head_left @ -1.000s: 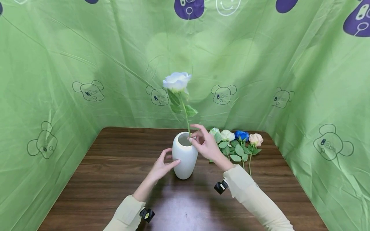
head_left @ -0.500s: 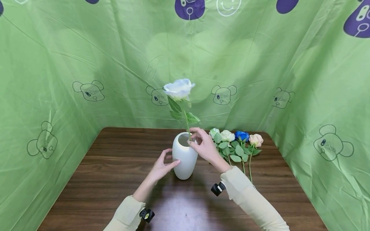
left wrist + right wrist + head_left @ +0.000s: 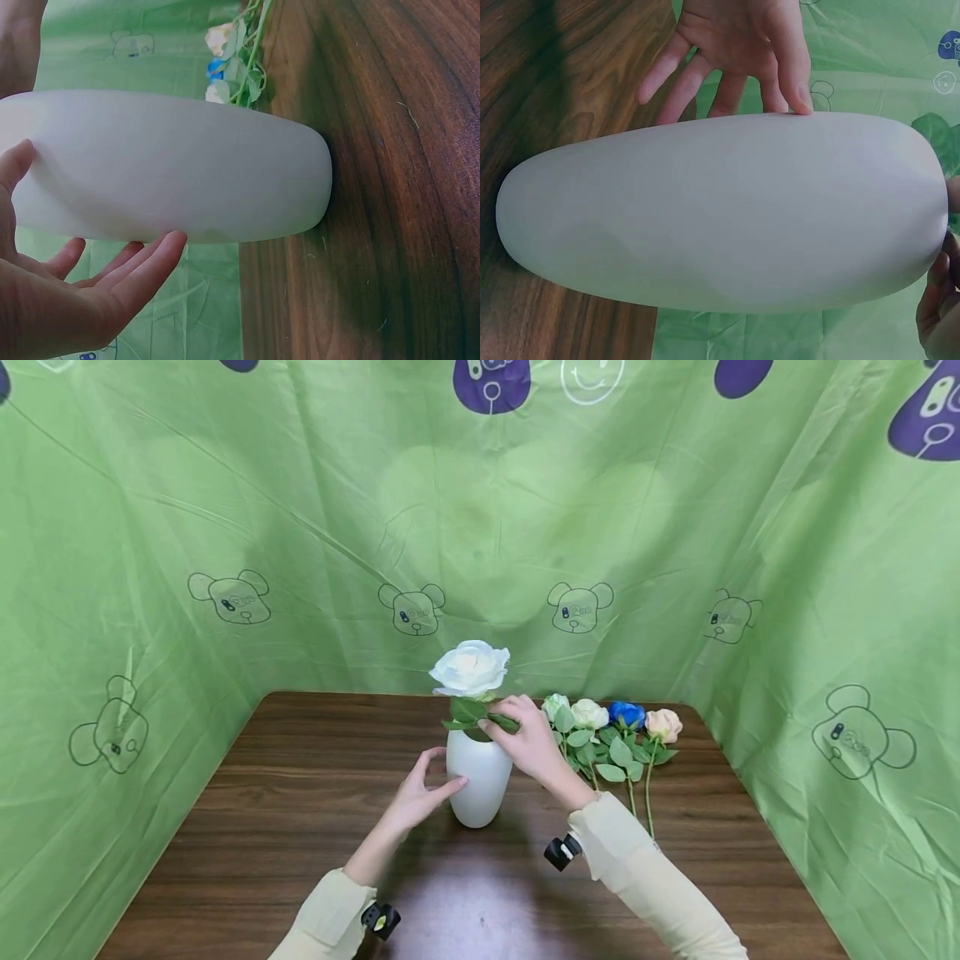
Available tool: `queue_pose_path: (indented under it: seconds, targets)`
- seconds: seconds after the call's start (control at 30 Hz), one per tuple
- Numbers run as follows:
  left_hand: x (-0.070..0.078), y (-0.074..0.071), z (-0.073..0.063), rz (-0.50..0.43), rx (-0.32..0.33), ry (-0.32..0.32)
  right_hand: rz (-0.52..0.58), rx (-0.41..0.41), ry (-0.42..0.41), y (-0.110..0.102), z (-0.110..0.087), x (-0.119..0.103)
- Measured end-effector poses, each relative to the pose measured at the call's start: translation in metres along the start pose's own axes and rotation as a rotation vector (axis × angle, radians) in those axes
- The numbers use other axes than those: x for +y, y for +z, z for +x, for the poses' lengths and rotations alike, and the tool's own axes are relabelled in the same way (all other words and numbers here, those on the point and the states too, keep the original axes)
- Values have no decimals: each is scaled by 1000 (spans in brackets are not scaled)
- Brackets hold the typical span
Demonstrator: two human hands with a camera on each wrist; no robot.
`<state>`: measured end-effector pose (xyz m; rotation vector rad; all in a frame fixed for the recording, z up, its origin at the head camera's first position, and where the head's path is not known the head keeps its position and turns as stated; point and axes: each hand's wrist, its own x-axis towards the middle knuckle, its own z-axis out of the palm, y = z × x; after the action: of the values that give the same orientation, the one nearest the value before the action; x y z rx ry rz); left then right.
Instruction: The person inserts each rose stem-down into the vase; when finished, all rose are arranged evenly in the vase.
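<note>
A white vase [image 3: 481,781] stands upright on the wooden table. My left hand [image 3: 412,793] holds its left side, thumb on the near face and fingers toward the back; the left wrist view also shows this left hand [image 3: 90,292] against the vase [image 3: 172,165]. A white artificial rose [image 3: 471,668] rises above the mouth, its lower stem inside the vase and its leaves [image 3: 468,709] at the rim. My right hand [image 3: 531,743] pinches the rose near those leaves at the vase's right rim. In the right wrist view the vase [image 3: 720,217] hides most of that grip.
Several more artificial roses lie to the right: a pale green one [image 3: 556,706], a cream one [image 3: 590,713], a blue one [image 3: 627,714] and a peach one [image 3: 663,725]. A green patterned cloth [image 3: 337,527] encloses the table [image 3: 300,777] at the back and sides.
The white rose has sunk well down into the vase, its leaves now at the rim. My right hand has stayed by the mouth, its hold now near the leaves. My left hand has not moved.
</note>
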<state>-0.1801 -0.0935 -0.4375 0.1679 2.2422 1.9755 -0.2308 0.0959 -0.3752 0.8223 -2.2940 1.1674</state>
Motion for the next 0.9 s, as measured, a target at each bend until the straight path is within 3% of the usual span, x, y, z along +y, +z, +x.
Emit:
queue_pose_path:
  seconds: [0.1,0.27,0.57,0.73,0.9]
  targets:
    - [0,0,0,7,2,3,-20,13,2,2,2,0]
    - [-14,1,7,21,29,2,-22,27,54,5,4,1]
    - [-20,2,9,37,48,-2,203,8,158,-5,-4,9]
    - [-16,2,8,35,42,-4,261,60,172,-21,-10,9]
    - [2,3,-1,22,31,8,222,124,222,-39,-18,11]
